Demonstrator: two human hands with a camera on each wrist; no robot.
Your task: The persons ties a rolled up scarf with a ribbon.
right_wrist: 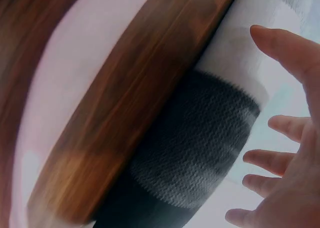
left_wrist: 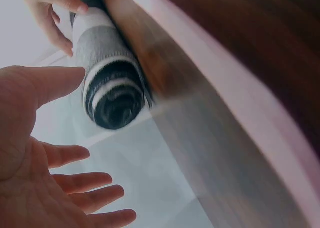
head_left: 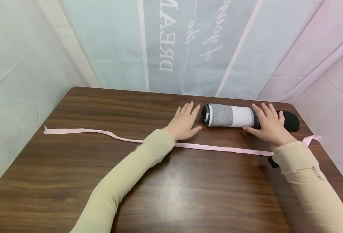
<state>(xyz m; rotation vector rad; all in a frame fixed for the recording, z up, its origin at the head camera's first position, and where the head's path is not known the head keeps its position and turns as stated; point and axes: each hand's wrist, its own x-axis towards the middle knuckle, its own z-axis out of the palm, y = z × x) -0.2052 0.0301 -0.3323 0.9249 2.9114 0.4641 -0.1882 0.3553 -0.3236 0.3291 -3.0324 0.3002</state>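
A rolled-up cloth (head_left: 222,115), likely a scarf, lies lengthwise near the table's far right, banded in grey, white, dark grey and black. Its coiled end (left_wrist: 117,100) faces my left hand (head_left: 184,123), whose fingers are spread just left of the roll with a gap between. Over the roll's right part, my right hand (head_left: 270,126) has its fingers extended and spread; whether it touches the fabric I cannot tell. The white and dark bands (right_wrist: 200,133) run beside that palm in the right wrist view. A long pink ribbon (head_left: 215,148) stretches across the table under both forearms.
The brown wooden table (head_left: 171,194) ends at a rounded far edge. Behind it hangs a pale printed curtain (head_left: 186,48) with lettering, and light sheets close off both sides. The ribbon's right end (head_left: 309,139) curls up near the table's right edge.
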